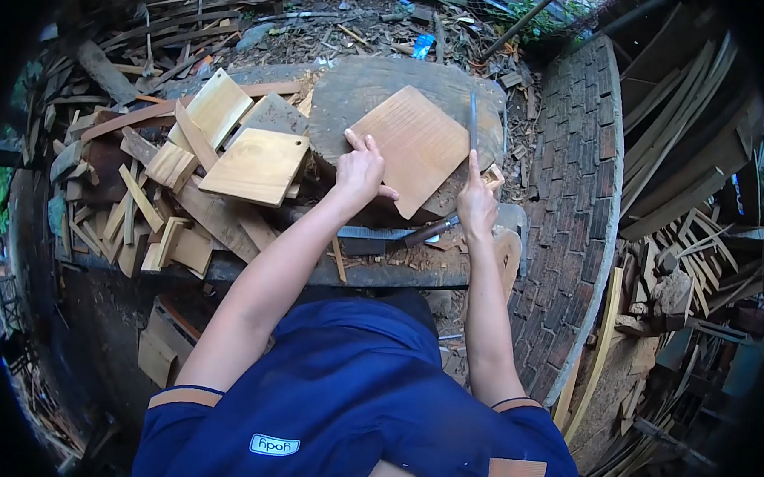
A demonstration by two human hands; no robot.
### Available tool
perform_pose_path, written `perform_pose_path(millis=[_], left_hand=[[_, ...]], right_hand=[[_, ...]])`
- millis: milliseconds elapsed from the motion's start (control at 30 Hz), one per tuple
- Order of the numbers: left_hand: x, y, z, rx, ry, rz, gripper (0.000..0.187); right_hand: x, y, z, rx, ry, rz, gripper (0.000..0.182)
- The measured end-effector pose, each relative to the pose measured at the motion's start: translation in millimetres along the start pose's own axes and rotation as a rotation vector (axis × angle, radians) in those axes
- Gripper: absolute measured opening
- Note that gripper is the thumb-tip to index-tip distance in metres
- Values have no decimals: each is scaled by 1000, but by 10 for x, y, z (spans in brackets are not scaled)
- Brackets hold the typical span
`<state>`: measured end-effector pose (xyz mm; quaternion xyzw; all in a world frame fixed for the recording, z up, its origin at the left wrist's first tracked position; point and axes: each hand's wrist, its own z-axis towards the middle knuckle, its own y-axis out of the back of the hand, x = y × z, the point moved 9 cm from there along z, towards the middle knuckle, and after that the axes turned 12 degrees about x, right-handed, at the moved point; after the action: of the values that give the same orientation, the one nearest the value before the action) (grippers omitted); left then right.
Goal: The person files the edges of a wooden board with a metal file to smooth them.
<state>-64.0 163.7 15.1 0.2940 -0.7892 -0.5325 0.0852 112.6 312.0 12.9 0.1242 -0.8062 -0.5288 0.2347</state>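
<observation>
A square wooden board (420, 146) with a rounded near corner lies at an angle on a thick round wood block (346, 92). My left hand (359, 171) holds the board along its left edge, with fingers spread over the top and the thumb near the lower corner. On the other side, my right hand (478, 200) is closed around a long narrow metal file (473, 115). My index finger lies along the file, which points away from me beside the board's right corner. A pale wooden piece, perhaps its handle, shows by the palm.
Left of the block, cutting boards with holes (257, 166) lie among heaped scrap wood (132, 206). A dark-handled tool (420, 234) rests at the bench's near side. A low brick wall (569, 161) runs along the right, with stacked planks (684, 149) beyond.
</observation>
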Motion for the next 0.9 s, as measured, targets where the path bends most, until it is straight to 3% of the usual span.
perform_pose_path(millis=[33, 67, 167, 367, 567, 667, 767, 900], left_hand=[[19, -43, 4, 14, 3, -3, 130], [22, -50, 14, 0, -1, -6, 130], [-27, -4, 9, 6, -5, 9, 130], [12, 37, 17, -44, 2, 2, 128], [-58, -90, -1, -36, 2, 35, 129], [-110, -72, -73, -21, -46, 240, 131], [-77, 8, 27, 20, -53, 84, 131], [-126, 77, 82, -65, -24, 125, 116]], right_hand=[[-23, -6, -32, 27, -18, -4, 66], [-47, 9, 32, 58, -55, 58, 54], [-33, -5, 276, -25, -14, 5, 54], [-38, -28, 30, 99, -108, 38, 57], [51, 61, 296, -27, -19, -75, 62], [47, 65, 310, -26, 0, -60, 62], [19, 78, 229, 1, -6, -92, 62], [33, 79, 408, 40, 4, -61, 60]])
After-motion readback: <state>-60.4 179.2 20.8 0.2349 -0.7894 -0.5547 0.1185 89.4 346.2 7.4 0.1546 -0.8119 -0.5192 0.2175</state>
